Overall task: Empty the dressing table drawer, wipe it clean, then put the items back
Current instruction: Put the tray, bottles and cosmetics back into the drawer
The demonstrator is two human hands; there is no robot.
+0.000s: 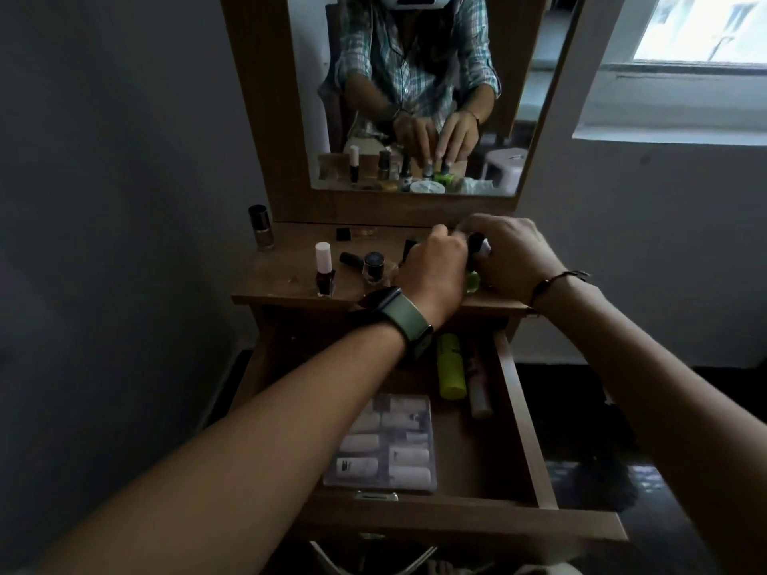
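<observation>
The wooden drawer (525, 412) stands pulled open under the dressing table top (274, 280). Inside lie a clear compartment box of small items (386, 441), a lime green tube (450, 367) and a pale tube (479, 396). Both hands are over the right part of the table top, close together. My left hand (436, 267), with a green-strapped watch on the wrist, is closed on a small bottle that it mostly hides. My right hand (510, 255) grips a small dark-capped bottle (479, 246). A small green item (472, 280) shows below the hands.
Several nail polish bottles stand on the table top: a white-capped one (323, 267), a dark round-capped one (373, 265), a tall brown one (260, 228) at the far left. The mirror (415, 97) rises behind. A grey wall is left, a window right.
</observation>
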